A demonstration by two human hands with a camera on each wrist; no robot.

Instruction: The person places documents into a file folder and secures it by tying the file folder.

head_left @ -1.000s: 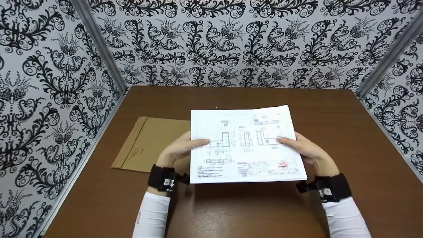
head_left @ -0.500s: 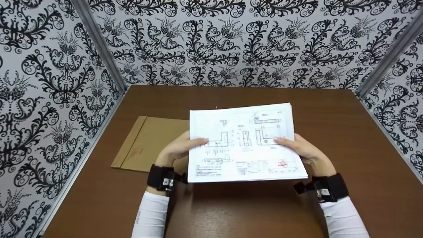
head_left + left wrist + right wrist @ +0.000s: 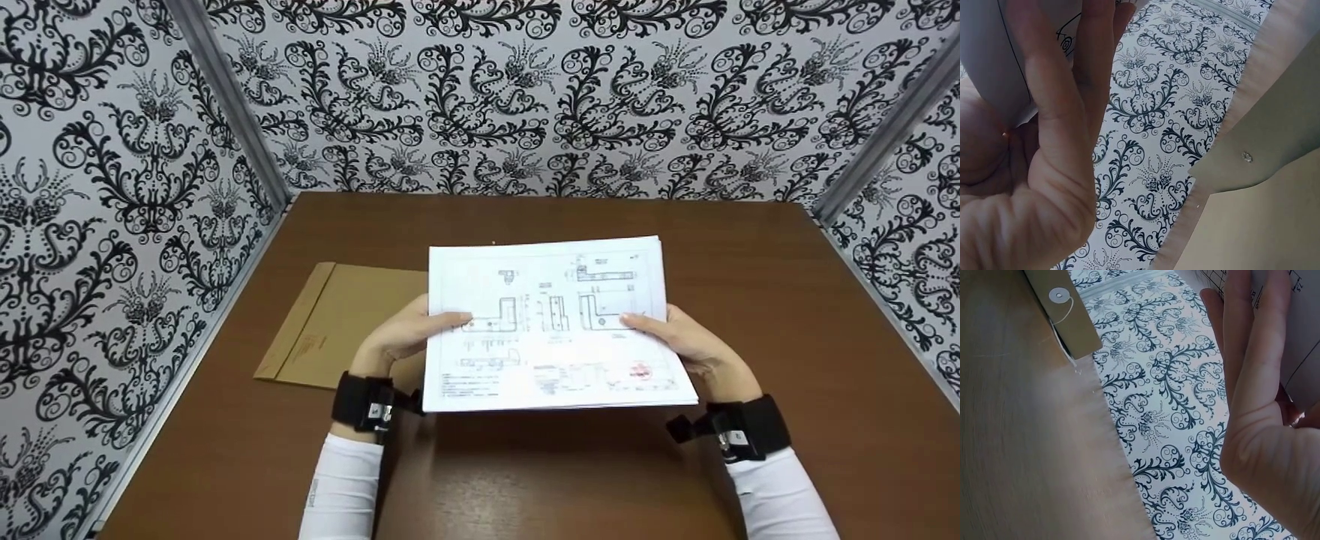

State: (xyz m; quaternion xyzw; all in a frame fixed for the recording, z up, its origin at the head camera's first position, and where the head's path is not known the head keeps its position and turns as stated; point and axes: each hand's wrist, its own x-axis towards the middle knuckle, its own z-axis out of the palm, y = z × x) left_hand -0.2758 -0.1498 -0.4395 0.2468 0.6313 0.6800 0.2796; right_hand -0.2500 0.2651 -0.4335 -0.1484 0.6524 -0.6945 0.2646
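Head view: the left hand [image 3: 401, 330] and right hand [image 3: 694, 339] each pinch a side edge of the printed drawing sheets [image 3: 551, 349], thumbs on top and fingers behind, closed to the papers' thickness. The sheets span between the hands above the brown surface [image 3: 780, 300]; a flat cardboard envelope [image 3: 349, 322] lies beyond and left of the left hand, partly hidden.

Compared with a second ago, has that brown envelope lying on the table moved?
No: the brown envelope lies in the same place and at the same angle against the left edge of the table.
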